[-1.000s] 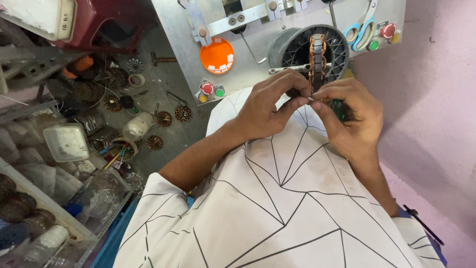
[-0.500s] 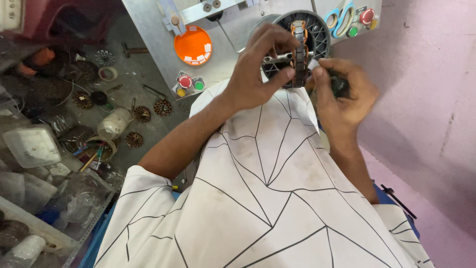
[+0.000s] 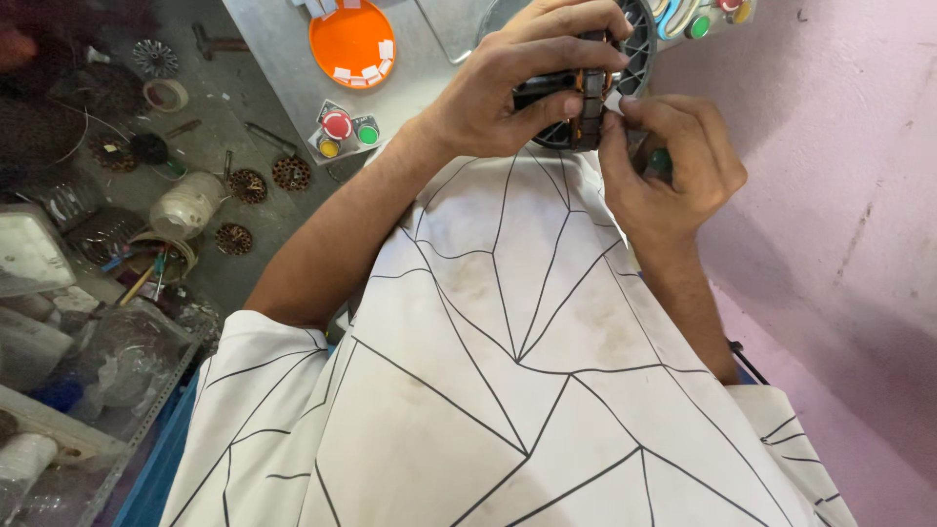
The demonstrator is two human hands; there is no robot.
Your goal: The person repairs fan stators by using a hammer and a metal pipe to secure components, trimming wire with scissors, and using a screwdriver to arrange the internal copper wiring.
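Note:
My left hand (image 3: 522,83) grips a round black motor stator (image 3: 586,93) with copper-coloured windings, held on a grey metal machine panel (image 3: 283,68). My right hand (image 3: 669,166) pinches a small white slip of paper (image 3: 613,101) against the stator's slots. A green-handled tool (image 3: 660,161) sits tucked in the right palm. My white shirt with black lines (image 3: 508,371) fills the lower view and hides what lies below the hands.
An orange round lid (image 3: 353,41) carries several small white slips. Red, green and yellow push buttons (image 3: 344,132) sit on the panel. Left of it lie metal rotor discs (image 3: 249,185), tape rolls (image 3: 185,205) and clear plastic boxes (image 3: 107,361). A pink wall (image 3: 839,195) stands at right.
My head has leaned closer and the view shifted down. Both hands stayed on the stator, with the right fingers now pressing a white slip at its rim.

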